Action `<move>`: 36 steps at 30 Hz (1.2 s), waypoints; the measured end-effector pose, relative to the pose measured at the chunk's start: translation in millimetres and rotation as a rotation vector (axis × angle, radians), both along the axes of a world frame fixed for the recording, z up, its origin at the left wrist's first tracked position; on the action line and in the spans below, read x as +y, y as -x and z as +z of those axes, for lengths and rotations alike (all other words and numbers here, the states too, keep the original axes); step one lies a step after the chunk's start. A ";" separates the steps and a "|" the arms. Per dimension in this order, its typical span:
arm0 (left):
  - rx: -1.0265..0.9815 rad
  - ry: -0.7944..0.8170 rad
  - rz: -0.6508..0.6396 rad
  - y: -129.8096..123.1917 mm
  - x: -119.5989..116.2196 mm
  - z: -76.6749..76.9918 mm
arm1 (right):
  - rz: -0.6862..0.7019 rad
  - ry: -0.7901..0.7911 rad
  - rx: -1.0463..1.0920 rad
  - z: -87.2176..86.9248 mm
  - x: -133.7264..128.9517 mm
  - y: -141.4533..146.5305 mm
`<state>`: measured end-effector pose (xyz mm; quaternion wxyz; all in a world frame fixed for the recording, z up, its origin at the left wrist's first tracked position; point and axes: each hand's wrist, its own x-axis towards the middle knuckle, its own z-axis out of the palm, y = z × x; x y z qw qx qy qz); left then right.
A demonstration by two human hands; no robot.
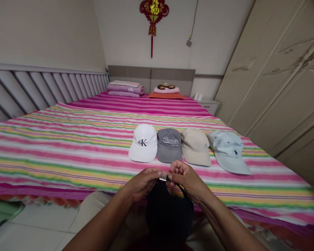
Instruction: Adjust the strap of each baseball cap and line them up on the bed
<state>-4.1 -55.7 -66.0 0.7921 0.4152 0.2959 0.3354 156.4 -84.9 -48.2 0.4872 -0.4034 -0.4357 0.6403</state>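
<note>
A black baseball cap (170, 216) hangs between my hands above my lap, its back strap and metal buckle (162, 179) uppermost. My left hand (145, 181) pinches the buckle side of the strap. With thumb and forefinger, my right hand (184, 177) grips the strap's other end. Beyond the hands, a row of caps lies on the bed: a white cap (143, 143) with dark letters, a grey cap (169, 144) with white script, a beige cap (195, 146) and a pale blue cap (229, 150) with a small dark emblem.
The caps rest on a striped bedspread (68, 146). Folded purple bedding (125, 89) and a pink-and-orange pile (166, 92) sit by the headboard (150, 73). A metal railing (54, 87) runs along the left; a wardrobe (272, 80) stands right. A green stool (5, 212) is at lower left.
</note>
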 end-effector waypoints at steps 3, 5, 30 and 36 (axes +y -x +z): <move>-0.022 -0.017 -0.029 1.1 0.2 -0.3 | 0.045 0.018 -0.032 2.7 -0.7 -1.9; -0.039 -0.025 -0.047 2.7 -0.1 0.6 | 0.106 0.025 -0.113 4.0 -0.6 -5.1; -0.005 -0.085 0.039 1.6 -6.3 -10.1 | 0.087 0.067 -0.175 -7.9 1.4 -11.2; 0.097 -0.194 0.143 -0.3 -12.0 -12.9 | 0.093 0.085 -0.173 -8.1 -0.7 -11.3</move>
